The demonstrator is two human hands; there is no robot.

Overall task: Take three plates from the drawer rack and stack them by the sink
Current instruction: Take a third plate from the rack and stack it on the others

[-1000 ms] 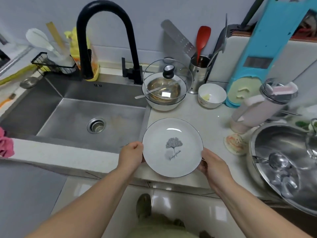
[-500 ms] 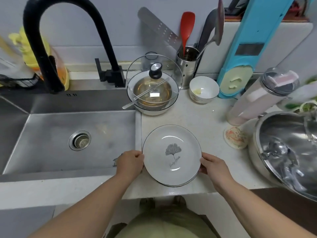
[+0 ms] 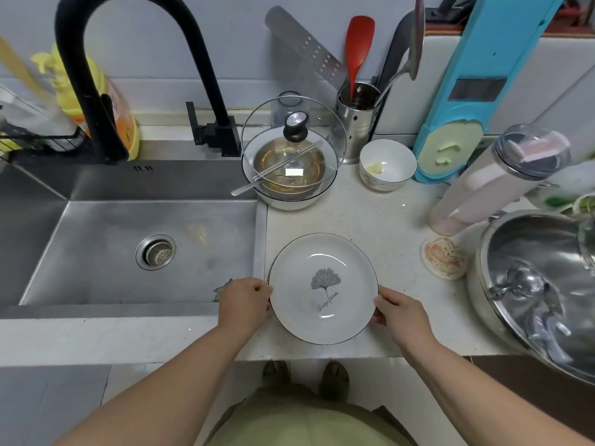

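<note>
The plate [image 3: 323, 288] has been lowered from above the edge onto the tabletop [image 3: 380, 220] just right of the sink [image 3: 261, 239]; it is pinched at its rim by the left hand [image 3: 246, 300] and right hand [image 3: 399, 313]; whether more plates lie under it cannot be told.

Bare forearms, olive-green top [image 3: 309, 423], sandals [image 3: 335, 378]

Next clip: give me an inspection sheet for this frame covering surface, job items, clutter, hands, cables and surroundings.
Surface: pale speckled countertop, right of the steel sink.
Job's things: one white black-rimmed plate with a leaf print, near the counter's front edge; no stack visible.
Clutter: glass-lidded bowl, small white bowl, steel utensil holder, large steel basin.
Hands: left hand and right hand grip opposite plate rims.
Cables: nothing seen.
Surroundings: black tap, grey wall.
</note>
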